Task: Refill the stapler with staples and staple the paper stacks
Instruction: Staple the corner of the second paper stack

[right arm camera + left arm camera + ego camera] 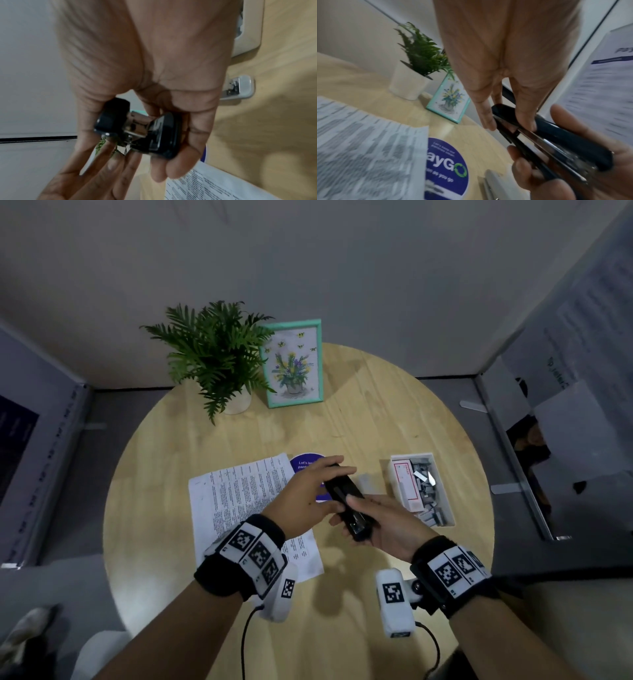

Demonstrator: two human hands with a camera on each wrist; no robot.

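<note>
right hand point(145, 81): grips black stapler point(137, 128) end-on, metal channel exposed | left hand point(89, 180): fingers beneath | printed paper sheet point(214, 188): on wooden table point(274, 121)

The stapler point(346, 501) has a glossy black plastic shell point(565, 136) round a bright, polished metal channel point(137, 125); the counter point(359, 412) is pale wood with visible grain and a smooth, matt finish; the paper stack point(239, 491) is matt white printed paper; the staples point(426, 491) are dull grey metal in a white cardboard box point(407, 491); the round sticker point(447, 167) looks smooth, with a slight sheen; the picture frame point(293, 362) is matt mint; the plant pot point(407, 83) is plain matt white.
</note>
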